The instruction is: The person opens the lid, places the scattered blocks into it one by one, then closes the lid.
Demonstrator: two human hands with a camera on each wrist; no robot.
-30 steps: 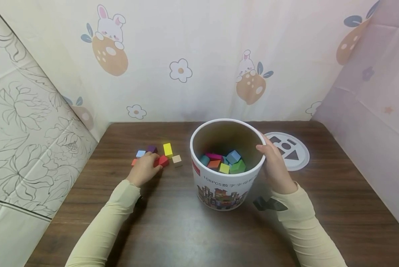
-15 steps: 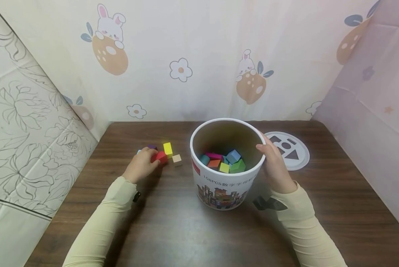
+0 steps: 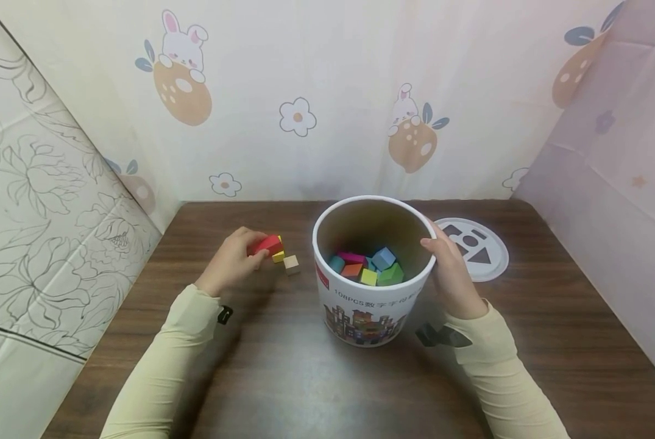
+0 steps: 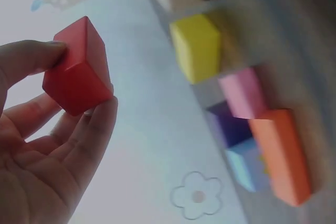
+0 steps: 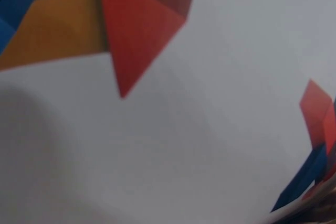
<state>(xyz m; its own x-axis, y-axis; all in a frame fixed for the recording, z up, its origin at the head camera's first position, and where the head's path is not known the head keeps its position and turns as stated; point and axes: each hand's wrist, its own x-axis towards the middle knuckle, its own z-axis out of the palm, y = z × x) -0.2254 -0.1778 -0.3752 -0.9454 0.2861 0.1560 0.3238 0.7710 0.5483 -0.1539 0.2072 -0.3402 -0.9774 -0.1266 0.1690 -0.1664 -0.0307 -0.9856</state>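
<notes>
My left hand [image 3: 230, 261] pinches a red block [image 4: 79, 72] between thumb and fingers, raised over the table's left side. In the left wrist view, a yellow block [image 4: 197, 48], a pink block [image 4: 242, 93], a purple block [image 4: 227, 121], a light blue block [image 4: 247, 163] and a long orange block [image 4: 281, 156] lie on the tabletop. A plain wood block [image 3: 291, 264] sits nearest the bucket. My right hand [image 3: 452, 277] grips the right rim of the white printed bucket [image 3: 332, 305], thumb over the edge. Inside are several coloured blocks, among them a green one [image 3: 391, 274].
Behind the bucket to the right, a flat white lid [image 3: 494, 241] with shaped holes lies on the brown wooden table [image 3: 283, 378]. A rabbit-print curtain [image 3: 338, 122] hangs along the table's back edge. Only the bucket's printed wall fills the right wrist view.
My left hand has picked up the red block from the group and lifted it over the yellow block. My right hand and the bucket stay in place.
</notes>
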